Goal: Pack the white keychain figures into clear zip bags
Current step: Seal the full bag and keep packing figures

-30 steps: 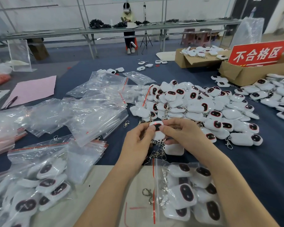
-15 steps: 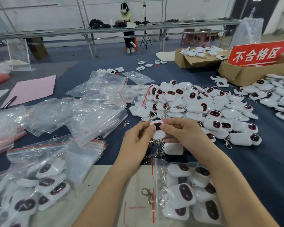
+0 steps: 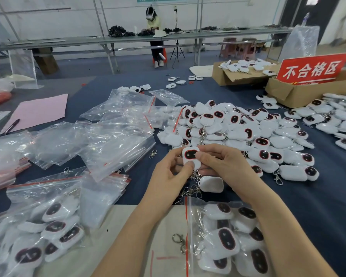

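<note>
Step, by my read: inspecting one figure before bagging. At centre, left hand [image 3: 168,173] and right hand [image 3: 225,165] both pinch small white plastic keychain figure with dark red-rimmed face [image 3: 190,156]. Loose pile of same white figures [image 3: 238,132] at 1 o'clock. Part-filled clear zip bag with red seal strip [image 3: 194,210] at 5 o'clock. Next move likely needs one hand freed to spread bag mouth, then figure and chain slipped inside.

left hand [image 3: 168,173] and right hand [image 3: 225,164], pinch grips
</note>
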